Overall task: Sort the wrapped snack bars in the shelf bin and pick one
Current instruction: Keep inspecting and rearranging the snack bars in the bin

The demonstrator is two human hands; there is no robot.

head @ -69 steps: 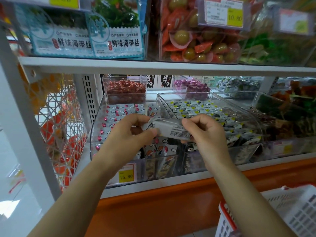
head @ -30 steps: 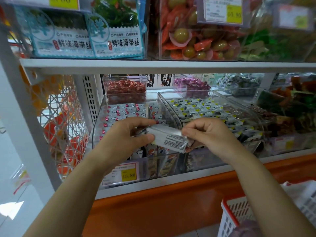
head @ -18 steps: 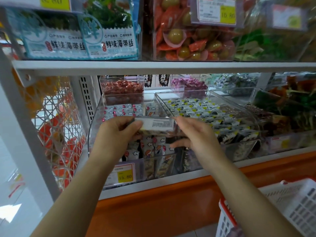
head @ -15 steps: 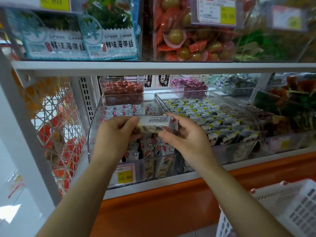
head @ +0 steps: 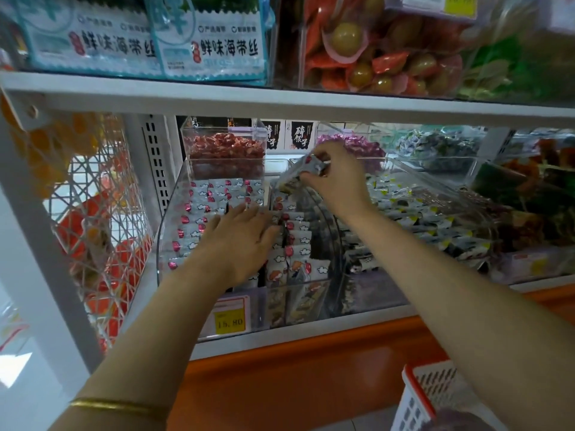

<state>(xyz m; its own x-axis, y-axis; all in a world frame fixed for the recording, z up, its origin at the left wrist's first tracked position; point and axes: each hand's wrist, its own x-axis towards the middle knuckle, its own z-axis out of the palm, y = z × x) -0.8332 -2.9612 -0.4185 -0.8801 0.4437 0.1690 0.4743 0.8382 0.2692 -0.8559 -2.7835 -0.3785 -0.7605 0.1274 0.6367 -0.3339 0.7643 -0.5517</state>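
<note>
Two bare arms reach up into the shelf. Nearest, at the lower right, is a white basket (head: 418, 396) with a red rim, and a gold bangle (head: 115, 406) circles the left wrist. A yellow price tag (head: 229, 317) sits on the front of the clear bin (head: 160, 253). Inside it the bars (head: 217, 194) lie in rows, white wrappers with red dots. The left hand (head: 241, 241) lies flat on them, fingers straight and spread, holding nothing and hiding the middle rows. The right forearm crosses the bin's curved side wall and part of the second bin (head: 435, 222) beside it. Farther in and higher, the right hand (head: 337, 178) pinches one bar (head: 300, 174) between thumb and fingertips, tilted above the bin's back right. Behind stands a clear box (head: 227, 150) of red sweets; overhead, a shelf (head: 280, 101) carries blue packs (head: 205, 42). Half a second ago both hands held that bar low over the bin's front; now the left has let go and dropped to the rows, and the right alone has carried it back.
</note>
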